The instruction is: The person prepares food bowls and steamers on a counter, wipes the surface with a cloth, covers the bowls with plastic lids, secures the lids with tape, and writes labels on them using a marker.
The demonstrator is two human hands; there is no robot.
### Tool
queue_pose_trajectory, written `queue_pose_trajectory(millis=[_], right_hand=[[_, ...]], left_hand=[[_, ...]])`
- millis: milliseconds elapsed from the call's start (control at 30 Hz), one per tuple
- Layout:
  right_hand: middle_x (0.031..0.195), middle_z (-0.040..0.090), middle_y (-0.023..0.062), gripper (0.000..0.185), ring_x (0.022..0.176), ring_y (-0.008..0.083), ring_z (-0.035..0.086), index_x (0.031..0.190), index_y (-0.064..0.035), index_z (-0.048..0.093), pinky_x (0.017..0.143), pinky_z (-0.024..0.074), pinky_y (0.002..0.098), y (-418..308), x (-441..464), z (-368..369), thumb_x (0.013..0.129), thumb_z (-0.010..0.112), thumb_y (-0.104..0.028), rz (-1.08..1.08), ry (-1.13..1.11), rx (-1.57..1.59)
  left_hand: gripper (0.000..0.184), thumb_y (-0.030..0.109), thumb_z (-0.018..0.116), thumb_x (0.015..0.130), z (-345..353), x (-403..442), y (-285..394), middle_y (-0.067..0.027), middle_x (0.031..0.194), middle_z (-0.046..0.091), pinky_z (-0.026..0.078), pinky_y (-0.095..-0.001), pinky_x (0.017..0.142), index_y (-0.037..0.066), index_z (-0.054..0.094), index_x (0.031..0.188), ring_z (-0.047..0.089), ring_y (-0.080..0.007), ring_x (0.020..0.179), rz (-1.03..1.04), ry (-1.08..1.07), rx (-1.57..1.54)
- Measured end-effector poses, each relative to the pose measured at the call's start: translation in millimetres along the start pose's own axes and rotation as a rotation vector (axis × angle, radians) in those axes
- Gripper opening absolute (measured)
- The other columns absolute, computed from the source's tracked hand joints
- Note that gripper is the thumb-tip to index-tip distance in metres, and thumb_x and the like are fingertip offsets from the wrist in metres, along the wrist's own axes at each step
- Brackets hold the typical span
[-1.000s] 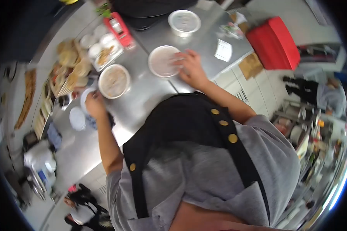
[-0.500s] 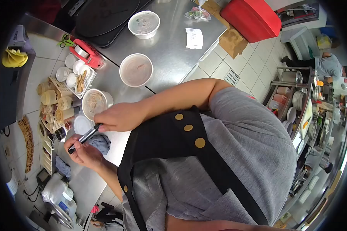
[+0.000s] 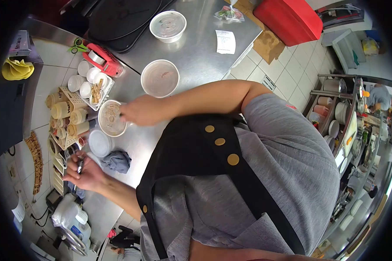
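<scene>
At the lower left, my left hand (image 3: 88,174) is closed around a dark marker (image 3: 80,166), or a part of it. My right hand (image 3: 143,111) reaches across to the left, its fingers together over the right rim of a white round tub (image 3: 109,118). Something small and dark shows at its blurred fingertips, too unclear to name. Below that tub lies a clear round lid (image 3: 100,144), beside a crumpled blue-grey cloth (image 3: 117,162). A second white tub (image 3: 160,79) stands above my right forearm, and a lidded one (image 3: 168,28) is further back.
A red tape dispenser (image 3: 102,60), a tray of small cups (image 3: 86,89) and a basket of sauce bottles (image 3: 61,110) line the left. Black trays (image 3: 117,21), a receipt (image 3: 225,42) and a red box (image 3: 289,21) are further back. Co-workers appear at far right and bottom.
My hands, together on the marker half a second ago, are now apart: my right hand has moved up to the nearest tub, my left slightly down. Earlier, my right hand was at the middle tub.
</scene>
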State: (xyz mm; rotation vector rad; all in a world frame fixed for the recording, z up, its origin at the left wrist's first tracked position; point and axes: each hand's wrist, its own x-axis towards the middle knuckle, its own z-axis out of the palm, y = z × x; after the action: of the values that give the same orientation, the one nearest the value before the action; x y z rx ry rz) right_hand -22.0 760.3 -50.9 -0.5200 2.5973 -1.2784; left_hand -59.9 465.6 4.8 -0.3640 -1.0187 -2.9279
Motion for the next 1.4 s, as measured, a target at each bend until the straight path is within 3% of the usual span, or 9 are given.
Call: queue_pose_trajectory(millis=[67, 133, 167, 300, 633, 900, 1133, 1200, 1400], right_hand=[[0.095, 0.066, 0.0233, 0.047, 0.076, 0.0404, 0.067, 0.11, 0.0012, 0.051, 0.065, 0.053, 0.0498, 44.5, 27.6, 33.4, 0.099, 0.047, -0.045, 0.076, 0.054, 0.053], [0.094, 0.066, 0.0224, 0.051, 0.072, 0.0376, 0.068, 0.113, 0.0027, 0.05, 0.06, 0.0541, 0.0474, 44.9, 46.5, 40.8, 0.097, 0.052, -0.046, 0.115, 0.022, 0.059], [0.096, 0.066, 0.0224, 0.053, 0.071, 0.0352, 0.069, 0.112, 0.0041, 0.049, 0.059, 0.0557, 0.0451, 32.4, 51.3, 39.6, 0.091, 0.06, -0.043, 0.31, 0.006, 0.281], [0.085, 0.061, 0.0152, 0.052, 0.065, 0.0209, 0.065, 0.113, 0.0046, 0.045, 0.05, 0.0566, 0.0358, 40.9, 76.2, 74.8, 0.083, 0.075, -0.025, 0.592, 0.156, 0.713], [0.081, 0.064, 0.0173, 0.032, 0.065, 0.0235, 0.068, 0.097, 0.0036, 0.052, 0.053, 0.0594, 0.0369, 45.5, 84.5, 79.4, 0.077, 0.073, -0.008, 0.664, 0.169, 0.967], [0.085, 0.066, 0.0184, 0.024, 0.074, 0.0312, 0.072, 0.093, 0.0084, 0.061, 0.066, 0.0627, 0.038, 65.4, 18.2, 77.9, 0.075, 0.072, -0.003, 0.833, 0.105, 1.437], [0.082, 0.063, 0.015, 0.023, 0.072, 0.0289, 0.071, 0.094, 0.0057, 0.061, 0.063, 0.0615, 0.0365, 58.8, -14.0, 64.2, 0.078, 0.072, -0.006, 0.773, 0.06, 1.268], [0.085, 0.061, 0.0132, 0.028, 0.068, 0.0231, 0.066, 0.099, 0.0041, 0.059, 0.056, 0.0581, 0.0344, 54.2, -13.0, 56.3, 0.082, 0.072, -0.013, 0.749, 0.124, 0.917], [0.086, 0.062, 0.014, 0.038, 0.064, 0.023, 0.065, 0.103, 0.005, 0.055, 0.054, 0.0584, 0.0384, 58.7, -15.4, 59.7, 0.086, 0.071, -0.025, 0.724, 0.213, 1.09]], left_hand=[[0.053, 0.063, 0.056, 0.088, 26.4, 6.9, -5.3, -0.0028, 0.082, 0.051, 0.043, -0.0418, 0.089, 0.012, 0.058, 0.073, 0.051, -0.0218, 0.089, 0.148, 0.441, 0.201], [0.065, 0.07, 0.058, 0.083, -25.8, 14.2, -5.9, -0.0064, 0.091, 0.057, 0.043, -0.0393, 0.085, 0.009, 0.064, 0.101, 0.051, -0.0213, 0.088, -0.145, 0.038, -0.069], [0.072, 0.073, 0.053, 0.085, -19.2, 14.0, -29.6, -0.0091, 0.093, 0.059, 0.041, -0.0343, 0.079, 0.007, 0.061, 0.113, 0.05, -0.0195, 0.082, -0.034, 0.354, 0.191], [0.07, 0.071, 0.043, 0.093, -52.5, 26.0, -110.1, -0.0016, 0.079, 0.052, 0.038, -0.0235, 0.061, 0.005, 0.061, 0.106, 0.045, -0.0122, 0.069, 0.009, 0.393, 0.491], [0.026, 0.022, 0.059, 0.099, -17.8, 44.9, -167.8, -0.0018, 0.089, 0.056, 0.044, -0.025, 0.071, 0.003, 0.052, 0.116, 0.051, -0.0091, 0.078, 0.07, 0.197, 0.585], [0.026, 0.018, 0.059, 0.099, -1.8, 7.4, -195.3, -0.0038, 0.089, 0.055, 0.045, -0.0244, 0.072, 0.003, 0.053, 0.119, 0.051, -0.0102, 0.077, -0.101, 0.133, 0.464], [0.021, 0.016, 0.058, 0.098, -34.3, 7.4, -158.9, -0.003, 0.089, 0.056, 0.047, -0.0236, 0.067, 0.006, 0.052, 0.117, 0.054, -0.0087, 0.079, -0.016, 0.17, 0.618], [0.022, 0.017, 0.057, 0.098, -26.4, 10.4, -157.1, -0.0035, 0.089, 0.057, 0.046, -0.0241, 0.067, 0.007, 0.052, 0.117, 0.054, -0.009, 0.079, -0.005, 0.192, 0.609], [0.02, 0.017, 0.062, 0.095, -31.9, 13.8, -151.3, -0.007, 0.091, 0.061, 0.049, -0.0351, 0.078, 0.013, 0.05, 0.111, 0.058, -0.0173, 0.087, 0.001, 0.111, 0.469]])
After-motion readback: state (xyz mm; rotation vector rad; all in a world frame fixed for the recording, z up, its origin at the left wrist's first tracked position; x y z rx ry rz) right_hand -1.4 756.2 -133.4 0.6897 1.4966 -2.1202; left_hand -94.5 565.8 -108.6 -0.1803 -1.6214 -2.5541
